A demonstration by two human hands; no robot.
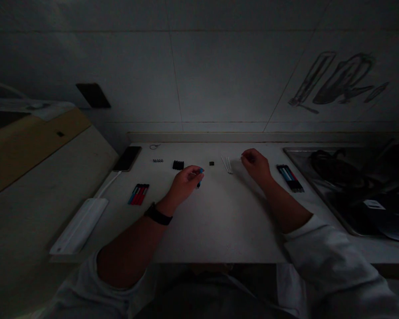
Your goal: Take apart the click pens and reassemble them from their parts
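Observation:
The scene is dim. My left hand (185, 181), with a black watch on its wrist, is closed around a small blue pen part (200, 177) held just above the white table (219, 221). My right hand (255, 165) rests further back with its fingers curled near a few thin white rods (227, 164); whether it holds anything is hidden. A small black piece (212, 163) lies between the hands. Black caps (178, 165) lie in a row behind my left hand.
Red and blue pen barrels (138, 194) lie left, assembled pens (290, 178) right. A phone (127, 158), a white power strip (80, 225), tiny springs (158, 160) sit left. A steel sink (352, 186) with dark items fills the right. A tiled wall stands behind.

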